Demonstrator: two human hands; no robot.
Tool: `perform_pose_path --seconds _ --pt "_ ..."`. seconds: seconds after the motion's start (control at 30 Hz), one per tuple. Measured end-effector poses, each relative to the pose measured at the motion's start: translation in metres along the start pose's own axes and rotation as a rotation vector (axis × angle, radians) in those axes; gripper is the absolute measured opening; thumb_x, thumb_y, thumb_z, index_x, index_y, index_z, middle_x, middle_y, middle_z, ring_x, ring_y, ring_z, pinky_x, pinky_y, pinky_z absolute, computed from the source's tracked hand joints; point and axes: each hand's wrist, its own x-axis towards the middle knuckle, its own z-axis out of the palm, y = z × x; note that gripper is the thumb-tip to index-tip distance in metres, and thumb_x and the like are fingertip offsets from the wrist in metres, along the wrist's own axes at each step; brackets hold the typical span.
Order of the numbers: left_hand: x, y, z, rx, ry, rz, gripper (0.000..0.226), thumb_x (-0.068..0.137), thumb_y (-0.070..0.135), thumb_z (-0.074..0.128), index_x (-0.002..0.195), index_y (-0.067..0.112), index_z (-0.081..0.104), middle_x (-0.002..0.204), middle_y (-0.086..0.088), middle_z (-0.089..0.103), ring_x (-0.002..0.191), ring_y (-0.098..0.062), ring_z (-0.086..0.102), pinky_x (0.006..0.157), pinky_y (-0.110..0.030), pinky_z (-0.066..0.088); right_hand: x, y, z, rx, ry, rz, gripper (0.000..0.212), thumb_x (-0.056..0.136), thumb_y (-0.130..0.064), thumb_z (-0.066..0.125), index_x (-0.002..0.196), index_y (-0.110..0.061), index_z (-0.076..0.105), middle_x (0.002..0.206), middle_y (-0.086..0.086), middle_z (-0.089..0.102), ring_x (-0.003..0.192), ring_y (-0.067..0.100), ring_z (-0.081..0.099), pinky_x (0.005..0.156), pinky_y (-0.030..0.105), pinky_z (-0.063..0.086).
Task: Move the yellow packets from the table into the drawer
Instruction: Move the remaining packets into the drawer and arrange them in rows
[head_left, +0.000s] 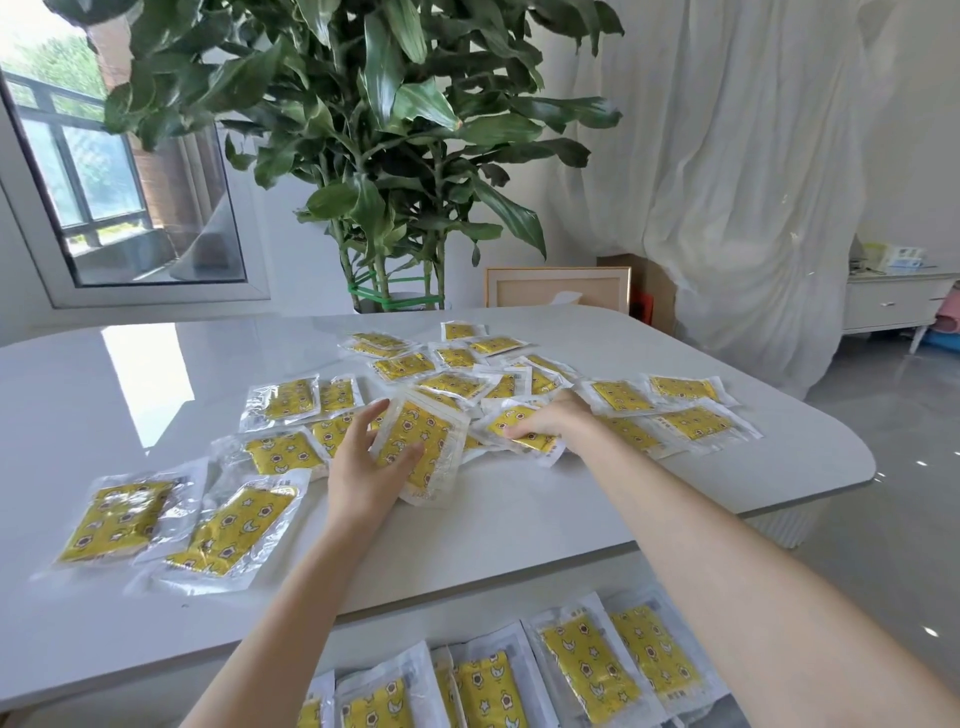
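Several yellow packets in clear wrappers lie scattered over the white table. My left hand grips a small stack of yellow packets, holding it tilted up off the tabletop. My right hand reaches further in and closes its fingers on another yellow packet lying on the table. Below the table's front edge the open drawer holds several yellow packets standing in rows.
Two packets lie near the table's left front. A large potted plant stands behind the table, with a framed picture beside it. A window is at the left, white curtains and a low cabinet at the right.
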Motion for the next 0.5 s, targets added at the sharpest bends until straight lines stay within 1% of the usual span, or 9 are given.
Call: perform_pose_path --seconds 0.1,0.17,0.23,0.3,0.37,0.4,0.43,0.47,0.5 --pt "0.0 0.0 -0.001 -0.04 -0.002 -0.019 0.057 0.077 0.024 0.077 0.126 0.038 0.051 0.118 -0.004 0.061 0.113 -0.023 0.058 0.092 -0.042 0.051 0.001 0.008 0.001 0.11 0.025 0.007 0.103 0.065 -0.038 0.086 0.144 -0.006 0.029 0.146 0.009 0.041 0.132 0.027 0.043 0.104 0.037 0.042" --pt "-0.002 0.004 -0.001 -0.107 -0.004 -0.03 0.053 0.078 0.019 0.075 0.125 0.032 0.053 0.114 -0.005 0.064 0.103 -0.021 0.064 0.083 -0.035 0.055 -0.001 0.013 0.002 0.18 0.052 -0.005 0.099 0.066 -0.04 0.085 0.143 -0.008 0.031 0.144 0.008 0.043 0.13 0.027 0.045 0.102 0.038 0.043" --pt "-0.004 0.009 -0.001 -0.112 0.007 -0.02 0.046 0.08 0.015 0.073 0.123 0.022 0.058 0.109 -0.001 0.066 0.098 -0.018 0.065 0.079 -0.029 0.053 -0.004 0.017 0.003 0.245 0.072 -0.019 0.094 0.069 -0.041 0.083 0.143 -0.01 0.033 0.143 0.007 0.044 0.129 0.027 0.045 0.1 0.036 0.043" --pt "-0.005 0.012 -0.003 -0.083 0.011 -0.005 0.034 0.081 0.016 0.072 0.114 0.017 0.064 0.102 0.0 0.068 0.093 -0.018 0.066 0.072 -0.021 0.053 -0.012 0.02 0.002 0.302 0.114 -0.044 0.084 0.074 -0.038 0.079 0.141 -0.01 0.036 0.14 0.007 0.047 0.127 0.027 0.047 0.093 0.033 0.043" --pt "-0.008 0.014 -0.004 -0.083 0.004 -0.007 0.022 0.082 0.018 0.071 0.104 0.014 0.067 0.094 0.0 0.071 0.088 -0.018 0.069 0.063 -0.016 0.054 -0.02 0.023 0.0 0.365 0.16 -0.088 0.076 0.078 -0.036 0.077 0.139 -0.01 0.041 0.139 0.006 0.049 0.124 0.027 0.05 0.092 0.032 0.044" --pt "-0.01 0.015 -0.006 -0.095 0.008 -0.017 0.021 0.082 0.019 0.071 0.102 0.012 0.068 0.094 -0.001 0.072 0.087 -0.019 0.069 0.065 -0.018 0.055 -0.025 0.024 -0.002 0.388 0.188 -0.119 0.072 0.079 -0.035 0.075 0.138 -0.011 0.042 0.139 0.006 0.049 0.124 0.027 0.05 0.094 0.032 0.044" --pt "-0.011 0.016 -0.007 -0.109 0.014 -0.03 0.023 0.082 0.02 0.071 0.102 0.01 0.068 0.095 -0.004 0.072 0.087 -0.021 0.069 0.069 -0.024 0.057 -0.033 0.024 -0.004 0.394 0.225 -0.156 0.069 0.08 -0.035 0.074 0.138 -0.012 0.043 0.139 0.005 0.049 0.124 0.027 0.05 0.095 0.033 0.044" --pt "-0.014 0.018 -0.008 -0.126 0.015 -0.042 0.025 0.083 0.021 0.071 0.104 0.009 0.068 0.097 -0.006 0.072 0.087 -0.022 0.069 0.073 -0.03 0.057 -0.04 0.024 -0.007 0.386 0.273 -0.2 0.065 0.081 -0.035 0.072 0.136 -0.013 0.045 0.137 0.004 0.051 0.122 0.026 0.052 0.095 0.033 0.044" --pt "-0.017 0.02 -0.01 -0.143 0.01 -0.049 0.025 0.084 0.02 0.07 0.105 0.008 0.067 0.098 -0.008 0.072 0.087 -0.023 0.069 0.075 -0.034 0.057 -0.047 0.024 -0.01 0.369 0.331 -0.254 0.059 0.082 -0.036 0.071 0.131 -0.013 0.048 0.13 0.004 0.055 0.116 0.026 0.054 0.092 0.034 0.046"
